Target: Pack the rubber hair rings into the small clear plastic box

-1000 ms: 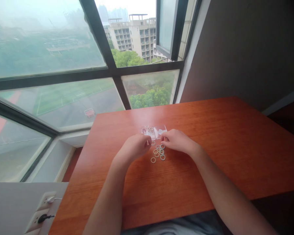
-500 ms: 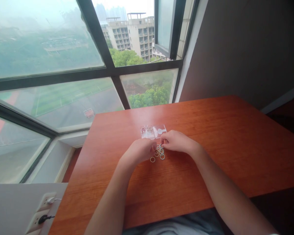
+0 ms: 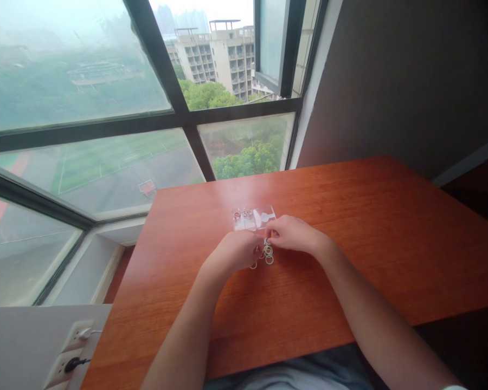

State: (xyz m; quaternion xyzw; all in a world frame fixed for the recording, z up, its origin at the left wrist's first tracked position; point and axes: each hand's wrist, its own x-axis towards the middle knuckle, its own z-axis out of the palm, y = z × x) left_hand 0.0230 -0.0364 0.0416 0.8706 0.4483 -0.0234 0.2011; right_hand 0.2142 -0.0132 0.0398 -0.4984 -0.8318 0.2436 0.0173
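Several pale rings (image 3: pixel 269 260) lie in a small overlapping cluster on the wooden table (image 3: pixel 309 303). My left hand (image 3: pixel 242 250) is over the cluster's left side, its fingers curled down and hiding some rings; what they hold, if anything, is hidden. From the right, my right hand (image 3: pixel 290 233) reaches in with thumb and fingertips pinched at a ring at the cluster's top. Just beyond both hands is an open clear plastic box (image 3: pixel 244 223). Small dark red and brownish rings (image 3: pixel 248 214) sit in its left part, and a whitish patch shows on its right part.
Large dark-framed windows (image 3: pixel 183 118) rise behind and left of the table. A dark grey wall (image 3: pixel 390 97) stands to the right. Wall sockets with plugs (image 3: pixel 71 364) are at the lower left, beside the table's left edge.
My left hand has shifted slightly right and over the rings, covering more of them. My right hand stays almost where it was, fingertips still pinched.
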